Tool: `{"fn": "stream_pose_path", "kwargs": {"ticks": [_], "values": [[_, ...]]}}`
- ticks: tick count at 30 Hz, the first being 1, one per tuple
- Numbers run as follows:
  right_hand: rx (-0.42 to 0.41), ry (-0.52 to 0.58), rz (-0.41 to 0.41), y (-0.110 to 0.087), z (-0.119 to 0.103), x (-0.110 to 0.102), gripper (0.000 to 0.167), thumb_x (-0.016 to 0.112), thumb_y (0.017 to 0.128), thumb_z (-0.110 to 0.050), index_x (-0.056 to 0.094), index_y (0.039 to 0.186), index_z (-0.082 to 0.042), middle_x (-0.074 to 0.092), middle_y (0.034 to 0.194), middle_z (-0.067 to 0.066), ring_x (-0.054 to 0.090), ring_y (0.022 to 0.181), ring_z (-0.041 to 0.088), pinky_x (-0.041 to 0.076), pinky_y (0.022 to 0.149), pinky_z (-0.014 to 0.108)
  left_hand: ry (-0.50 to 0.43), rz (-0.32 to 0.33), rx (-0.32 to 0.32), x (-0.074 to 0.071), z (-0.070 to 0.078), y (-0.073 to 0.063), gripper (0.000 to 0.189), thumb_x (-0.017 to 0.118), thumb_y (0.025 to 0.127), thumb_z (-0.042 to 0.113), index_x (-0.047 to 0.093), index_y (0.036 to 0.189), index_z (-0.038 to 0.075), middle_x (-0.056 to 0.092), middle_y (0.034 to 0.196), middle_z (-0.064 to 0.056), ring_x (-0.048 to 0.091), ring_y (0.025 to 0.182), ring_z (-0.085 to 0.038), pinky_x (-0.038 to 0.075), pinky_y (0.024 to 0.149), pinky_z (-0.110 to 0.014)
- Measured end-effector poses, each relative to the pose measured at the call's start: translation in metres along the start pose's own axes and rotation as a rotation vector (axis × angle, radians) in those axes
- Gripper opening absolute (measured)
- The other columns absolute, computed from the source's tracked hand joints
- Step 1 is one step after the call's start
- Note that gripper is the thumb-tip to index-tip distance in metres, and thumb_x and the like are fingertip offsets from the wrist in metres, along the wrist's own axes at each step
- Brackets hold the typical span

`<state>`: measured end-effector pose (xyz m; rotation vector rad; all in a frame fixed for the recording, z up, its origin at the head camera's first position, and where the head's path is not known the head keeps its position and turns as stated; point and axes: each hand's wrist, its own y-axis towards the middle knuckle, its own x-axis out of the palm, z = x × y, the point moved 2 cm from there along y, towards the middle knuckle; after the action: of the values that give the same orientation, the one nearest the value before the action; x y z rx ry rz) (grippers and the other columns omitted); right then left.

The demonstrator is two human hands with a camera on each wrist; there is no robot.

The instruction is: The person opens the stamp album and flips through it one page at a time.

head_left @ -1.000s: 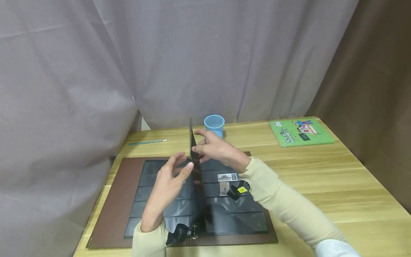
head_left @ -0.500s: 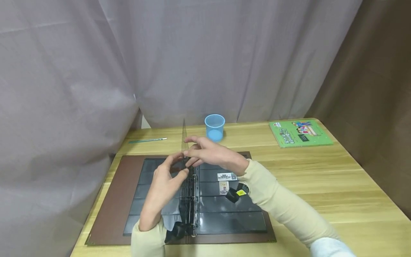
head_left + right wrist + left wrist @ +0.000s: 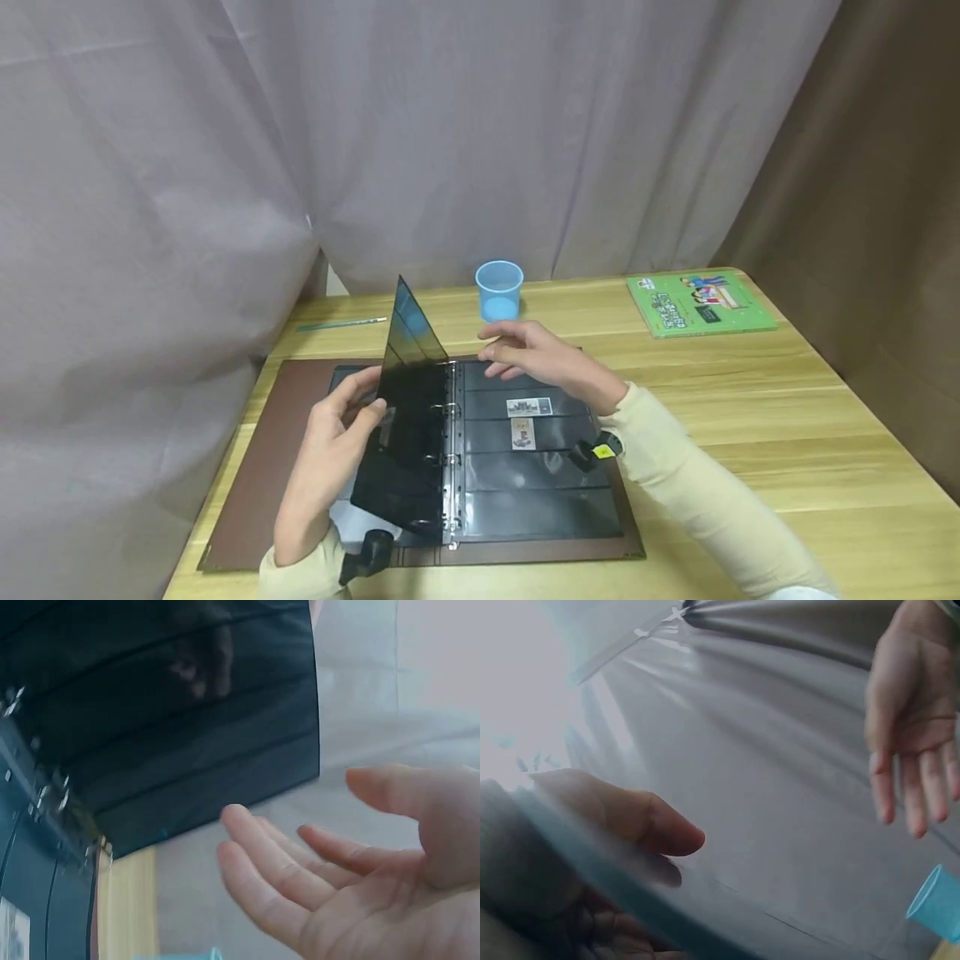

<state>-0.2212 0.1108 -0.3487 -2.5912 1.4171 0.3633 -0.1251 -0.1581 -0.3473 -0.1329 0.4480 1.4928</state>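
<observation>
A brown ring binder album (image 3: 270, 450) lies spread on the table. My left hand (image 3: 322, 450) pinches the outer edge of a black pocket page (image 3: 408, 400), which stands tilted up to the left of the metal rings (image 3: 452, 458). In the left wrist view its thumb (image 3: 664, 825) lies along the page edge. My right hand (image 3: 547, 362) hovers over the top of the right-hand page (image 3: 540, 512), fingers loosely extended and holding nothing. That page carries two stamps, a wide grey one (image 3: 529, 407) and a smaller brownish one (image 3: 522, 434).
Behind the album stands a blue plastic cup (image 3: 499, 292). A green pencil (image 3: 341, 324) lies at the back left, and a green book (image 3: 701, 304) at the back right. Grey curtains (image 3: 450, 150) hang beyond the table's far edge.
The page has swung left from nearly upright, carried by my left hand. My right hand has let go of it and moved right, which bares the rings and both stamps.
</observation>
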Motion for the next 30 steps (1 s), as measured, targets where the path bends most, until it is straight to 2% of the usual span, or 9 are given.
{"fn": "stream_pose_path", "kwargs": {"ticks": [5,8,14,16,19,21,24,27,30], "values": [[-0.138,-0.123,0.091,-0.006,0.016,-0.013,0.042,0.056,0.103,-0.007,0.048,0.139,0.012,0.065,0.124,0.025,0.063,0.113,0.040,0.052,0.098,0.044,-0.010,0.003,0.032,-0.015,-0.002,-0.012,0.041,0.054,0.103,0.004,0.050,0.144,-0.002,0.052,0.145,-0.021,0.048,0.135,-0.033,0.038,0.097,-0.010],[-0.200,-0.196,0.132,-0.010,0.027,-0.021,0.041,0.058,0.102,-0.007,0.051,0.138,0.011,0.063,0.127,0.025,0.059,0.120,0.041,0.048,0.103,0.047,-0.005,-0.006,0.053,-0.022,-0.003,-0.017,0.042,0.053,0.104,0.006,0.048,0.145,-0.001,0.049,0.148,-0.021,0.043,0.139,-0.035,0.036,0.097,-0.008],[-0.245,-0.285,0.167,-0.016,0.050,-0.035,0.047,0.061,0.101,-0.008,0.047,0.144,0.006,0.052,0.144,0.025,0.051,0.131,0.040,0.044,0.106,0.053,-0.007,-0.023,0.048,-0.031,-0.011,-0.023,0.044,0.052,0.106,0.009,0.043,0.148,-0.001,0.043,0.153,-0.020,0.038,0.141,-0.036,0.034,0.098,-0.007],[-0.245,-0.333,0.178,-0.018,0.058,-0.039,0.052,0.063,0.100,-0.010,0.045,0.147,0.005,0.050,0.147,0.023,0.049,0.134,0.040,0.042,0.107,0.054,0.003,-0.024,0.038,-0.033,-0.015,-0.025,0.045,0.053,0.106,0.010,0.043,0.149,0.000,0.042,0.154,-0.020,0.037,0.143,-0.036,0.037,0.104,-0.015],[-0.221,-0.405,0.196,-0.021,0.070,-0.045,0.060,0.067,0.099,-0.016,0.041,0.150,0.002,0.046,0.152,0.021,0.045,0.137,0.038,0.038,0.110,0.056,0.012,-0.028,0.004,-0.036,-0.021,-0.027,0.046,0.053,0.106,0.012,0.042,0.150,0.002,0.039,0.155,-0.022,0.033,0.145,-0.040,0.034,0.114,-0.041],[-0.194,-0.455,0.207,-0.023,0.078,-0.048,0.066,0.069,0.097,-0.021,0.039,0.152,0.001,0.043,0.154,0.019,0.042,0.139,0.038,0.035,0.112,0.057,0.017,-0.030,-0.027,-0.039,-0.024,-0.028,0.046,0.053,0.106,0.013,0.042,0.150,0.004,0.037,0.156,-0.022,0.031,0.145,-0.041,0.029,0.114,-0.057],[-0.140,-0.516,0.215,-0.025,0.088,-0.051,0.075,0.071,0.095,-0.028,0.035,0.155,-0.001,0.038,0.158,0.020,0.036,0.143,0.040,0.030,0.114,0.059,0.009,-0.025,-0.041,-0.043,-0.029,-0.028,0.045,0.054,0.106,0.012,0.044,0.148,0.003,0.036,0.156,-0.024,0.029,0.145,-0.044,0.026,0.113,-0.065],[-0.090,-0.567,0.202,-0.026,0.098,-0.053,0.084,0.073,0.093,-0.033,0.030,0.157,-0.001,0.032,0.160,0.022,0.031,0.146,0.042,0.027,0.116,0.058,0.027,-0.014,-0.024,-0.047,-0.037,-0.029,0.043,0.055,0.104,0.010,0.047,0.146,0.002,0.038,0.155,-0.024,0.030,0.145,-0.044,0.028,0.116,-0.053],[-0.050,-0.605,0.179,-0.025,0.108,-0.054,0.089,0.075,0.091,-0.036,0.028,0.157,0.002,0.029,0.160,0.026,0.029,0.146,0.044,0.025,0.117,0.058,0.039,-0.011,-0.015,-0.051,-0.047,-0.030,0.043,0.056,0.104,0.010,0.048,0.145,0.001,0.040,0.154,-0.025,0.031,0.144,-0.045,0.031,0.114,-0.026]]}}
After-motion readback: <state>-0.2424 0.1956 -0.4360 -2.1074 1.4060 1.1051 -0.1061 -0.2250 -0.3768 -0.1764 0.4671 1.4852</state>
